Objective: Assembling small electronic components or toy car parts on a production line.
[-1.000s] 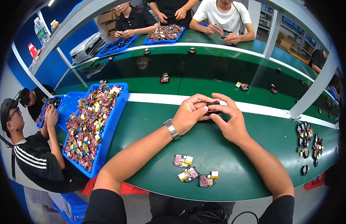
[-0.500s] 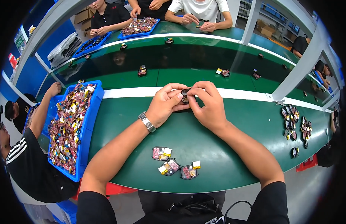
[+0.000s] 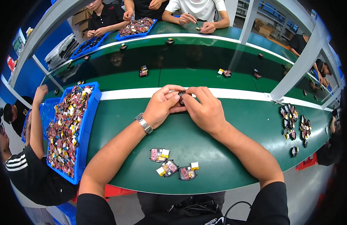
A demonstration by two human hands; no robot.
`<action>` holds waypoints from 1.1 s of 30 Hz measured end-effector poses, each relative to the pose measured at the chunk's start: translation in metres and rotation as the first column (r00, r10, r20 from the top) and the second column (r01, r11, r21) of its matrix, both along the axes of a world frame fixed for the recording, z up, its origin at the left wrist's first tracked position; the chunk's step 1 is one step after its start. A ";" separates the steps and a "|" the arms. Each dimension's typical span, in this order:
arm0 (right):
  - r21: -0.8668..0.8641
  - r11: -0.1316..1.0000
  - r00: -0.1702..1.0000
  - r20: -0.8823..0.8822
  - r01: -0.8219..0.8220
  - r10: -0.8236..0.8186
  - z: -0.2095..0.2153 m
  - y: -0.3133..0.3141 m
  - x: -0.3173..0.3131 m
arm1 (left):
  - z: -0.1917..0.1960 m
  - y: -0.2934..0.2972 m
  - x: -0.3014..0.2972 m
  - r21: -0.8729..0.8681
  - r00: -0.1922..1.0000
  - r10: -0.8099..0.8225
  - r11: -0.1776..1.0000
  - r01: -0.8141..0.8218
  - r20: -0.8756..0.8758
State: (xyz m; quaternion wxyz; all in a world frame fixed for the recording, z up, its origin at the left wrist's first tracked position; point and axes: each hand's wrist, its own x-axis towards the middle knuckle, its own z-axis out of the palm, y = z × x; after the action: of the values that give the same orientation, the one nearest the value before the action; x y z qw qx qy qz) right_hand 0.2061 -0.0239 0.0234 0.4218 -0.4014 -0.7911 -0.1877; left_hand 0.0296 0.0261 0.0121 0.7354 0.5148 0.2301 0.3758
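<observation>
A small black plastic casing [image 3: 182,96] is held between both my hands, just in front of the white rail. My left hand [image 3: 161,106], with a metal watch at its wrist, grips it from the left, thumb on top and fingers underneath. My right hand [image 3: 206,111] is closed at its right side, fingertips pressing on it; those fingers partly cover the casing, so its inside is hard to make out. Nearer to me lie three open black casings with pink circuit boards and white-and-yellow battery-like packs: one casing [image 3: 158,154], a tilted one [image 3: 168,168] and another [image 3: 187,173].
A blue bin [image 3: 91,122] heaped with small assemblies stands left, beside a co-worker's raised arm [image 3: 37,123]. Clusters of casings [image 3: 289,118] lie at the right. Beyond the white rail [image 3: 124,93], a green conveyor belt [image 3: 188,79] carries scattered pieces. Grey posts [image 3: 299,67] frame the bench.
My right fingers have shifted from the casing's right edge to press over its face. At the left, the co-worker's hand has moved away from the bin. The view has shifted slightly.
</observation>
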 end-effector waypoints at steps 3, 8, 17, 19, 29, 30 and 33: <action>0.014 1.000 0.999 0.036 0.001 -0.002 -0.001 0.000 0.001 | 0.002 -0.003 0.000 -0.018 1.000 0.017 1.000 -0.017 -0.001; 0.009 1.000 0.999 0.039 0.021 -0.022 -0.001 -0.002 0.002 | 0.000 -0.002 0.001 -0.015 1.000 0.014 1.000 -0.015 -0.005; 0.047 0.998 0.998 0.052 0.032 -0.034 -0.007 0.004 0.003 | -0.003 -0.003 0.004 0.008 1.000 0.030 1.000 -0.030 -0.009; -0.053 0.998 0.999 -0.028 0.016 -0.018 -0.003 -0.003 -0.003 | -0.004 -0.001 0.002 -0.025 0.998 0.055 0.998 -0.055 -0.013; -0.098 0.995 0.983 -0.180 0.003 -0.020 -0.007 0.017 0.022 | -0.001 -0.004 0.004 -0.033 0.995 -0.065 0.997 0.068 0.070; -0.049 0.997 0.984 -0.166 0.057 -0.065 -0.004 0.029 0.034 | 0.000 -0.005 0.003 -0.001 0.997 -0.061 0.998 0.061 0.036; -0.033 0.936 0.917 -0.194 0.350 -0.350 0.000 0.056 0.097 | 0.003 -0.003 -0.002 -0.004 0.998 -0.063 0.998 0.063 0.021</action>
State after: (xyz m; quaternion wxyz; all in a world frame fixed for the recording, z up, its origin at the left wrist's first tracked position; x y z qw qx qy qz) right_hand 0.3032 0.0324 0.0239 0.4582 -0.5523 -0.6607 -0.2205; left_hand 0.0277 0.0229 0.0156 0.7505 0.5161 0.2071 0.3570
